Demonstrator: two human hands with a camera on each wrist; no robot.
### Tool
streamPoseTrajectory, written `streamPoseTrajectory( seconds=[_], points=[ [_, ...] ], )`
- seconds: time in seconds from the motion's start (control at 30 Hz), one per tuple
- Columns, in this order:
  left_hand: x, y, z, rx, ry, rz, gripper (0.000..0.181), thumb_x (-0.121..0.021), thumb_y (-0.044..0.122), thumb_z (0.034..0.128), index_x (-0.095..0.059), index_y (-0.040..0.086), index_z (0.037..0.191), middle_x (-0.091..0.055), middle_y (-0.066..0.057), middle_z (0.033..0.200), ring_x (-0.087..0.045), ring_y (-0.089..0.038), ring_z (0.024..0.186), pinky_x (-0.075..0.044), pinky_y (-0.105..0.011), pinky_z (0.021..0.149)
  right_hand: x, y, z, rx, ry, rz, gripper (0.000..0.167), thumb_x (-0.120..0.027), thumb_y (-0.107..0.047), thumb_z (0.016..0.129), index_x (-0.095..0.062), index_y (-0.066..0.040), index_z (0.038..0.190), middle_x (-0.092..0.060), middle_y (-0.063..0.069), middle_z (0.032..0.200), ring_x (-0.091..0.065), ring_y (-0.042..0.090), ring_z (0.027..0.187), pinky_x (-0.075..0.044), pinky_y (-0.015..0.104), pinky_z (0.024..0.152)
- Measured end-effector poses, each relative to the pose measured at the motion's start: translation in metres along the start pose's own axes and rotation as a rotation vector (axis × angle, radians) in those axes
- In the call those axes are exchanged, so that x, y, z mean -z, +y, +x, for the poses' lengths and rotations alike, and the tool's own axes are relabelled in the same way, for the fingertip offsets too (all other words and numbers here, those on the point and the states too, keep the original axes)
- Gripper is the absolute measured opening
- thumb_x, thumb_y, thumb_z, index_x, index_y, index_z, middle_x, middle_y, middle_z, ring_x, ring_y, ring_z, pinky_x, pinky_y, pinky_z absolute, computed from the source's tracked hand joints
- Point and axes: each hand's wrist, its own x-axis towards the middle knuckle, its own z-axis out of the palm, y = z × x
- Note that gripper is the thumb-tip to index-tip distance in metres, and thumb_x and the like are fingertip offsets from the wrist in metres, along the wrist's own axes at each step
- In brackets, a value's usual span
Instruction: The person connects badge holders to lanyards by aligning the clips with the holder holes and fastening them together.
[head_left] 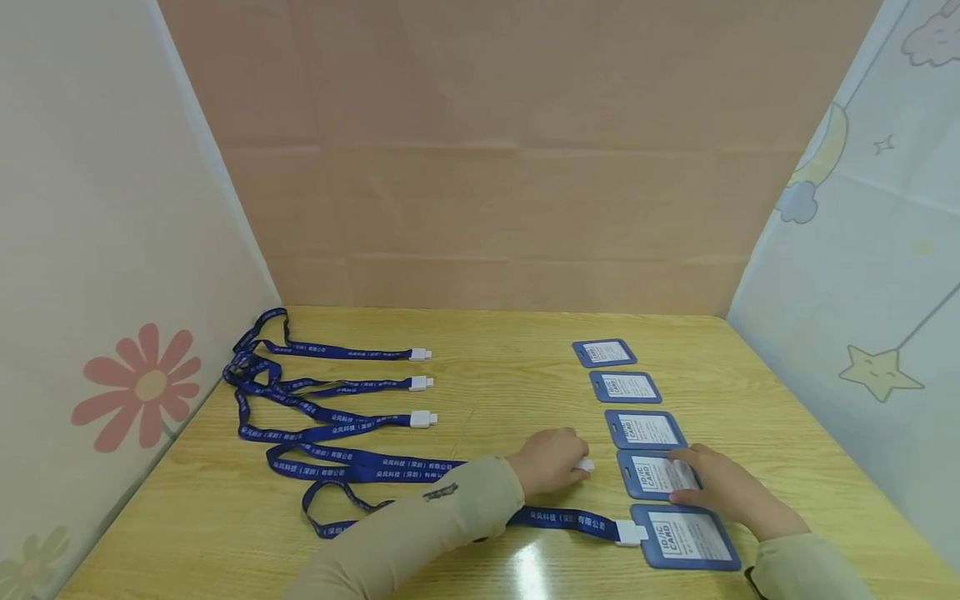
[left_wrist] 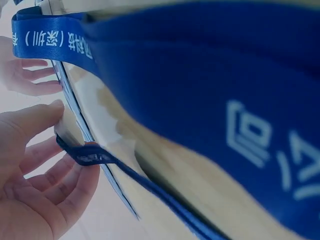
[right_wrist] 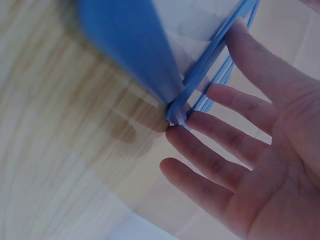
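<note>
My left hand [head_left: 551,461] pinches the white plastic clip [head_left: 587,465] of a dark blue lanyard [head_left: 420,469] between thumb and fingers. In the left wrist view its strap [left_wrist: 95,154] runs away from the clip. To the right, my right hand [head_left: 723,487] holds the right end of a blue ID card holder [head_left: 647,475], thumb and fingers at its edges. The slotted left end of that holder faces the clip, a small gap apart. Nearest me, another lanyard's white clip [head_left: 630,533] meets the slot end of a second card holder [head_left: 693,537].
Further blue card holders [head_left: 645,430] lie in a column behind the right hand. At the left, several lanyards [head_left: 360,425] stretch across the wooden table [head_left: 495,358], their white clips [head_left: 422,419] pointing right. Printed side panels [head_left: 877,250] and a tan back wall [head_left: 495,167] enclose the table.
</note>
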Motion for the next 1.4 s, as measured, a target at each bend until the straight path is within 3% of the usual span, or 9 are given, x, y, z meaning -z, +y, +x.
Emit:
streamPoseTrajectory(
  seconds=[0.63, 0.87, 1.17, 1.4],
  points=[
    [0.001, 0.012, 0.006, 0.001, -0.049, -0.017, 0.014, -0.067, 0.021, 0.0843, -0.068, 0.016, 0.097, -0.062, 0.004, 0.084, -0.048, -0.004, 0.068, -0.04, -0.012, 0.06, -0.001, -0.001, 0.0, -0.019, -0.01, 0.006, 0.062, -0.077, -0.034, 0.07, -0.058, 0.002, 0.117, -0.061, 0.017, 0.103, -0.061, 0.026, 0.09, -0.049, 0.05, 0.081],
    [-0.001, 0.014, 0.009, 0.016, -0.056, -0.067, 0.026, -0.069, 0.014, 0.0817, -0.062, 0.015, 0.107, -0.065, 0.003, 0.094, -0.054, -0.003, 0.076, -0.044, -0.012, 0.066, 0.0, -0.001, 0.0, -0.017, -0.006, 0.007, 0.062, -0.077, -0.033, 0.07, -0.058, 0.002, 0.117, -0.06, 0.017, 0.102, -0.061, 0.026, 0.09, -0.049, 0.05, 0.081],
    [-0.002, 0.015, 0.012, 0.005, -0.055, -0.108, 0.016, -0.065, 0.015, 0.0867, -0.067, 0.017, 0.103, -0.066, 0.007, 0.091, -0.052, 0.0, 0.073, -0.044, -0.009, 0.067, -0.001, -0.002, -0.002, 0.0, 0.015, 0.004, 0.06, -0.077, -0.031, 0.07, -0.058, 0.002, 0.117, -0.06, 0.017, 0.102, -0.061, 0.028, 0.09, -0.05, 0.05, 0.081],
    [-0.001, 0.017, 0.013, -0.044, -0.019, -0.076, 0.012, -0.061, 0.017, 0.0893, -0.072, 0.018, 0.095, -0.067, 0.009, 0.084, -0.049, 0.0, 0.069, -0.042, -0.009, 0.067, -0.001, -0.002, -0.001, -0.013, 0.003, -0.002, 0.061, -0.077, -0.032, 0.07, -0.058, 0.002, 0.117, -0.06, 0.015, 0.102, -0.061, 0.025, 0.089, -0.05, 0.049, 0.081]
  ],
)
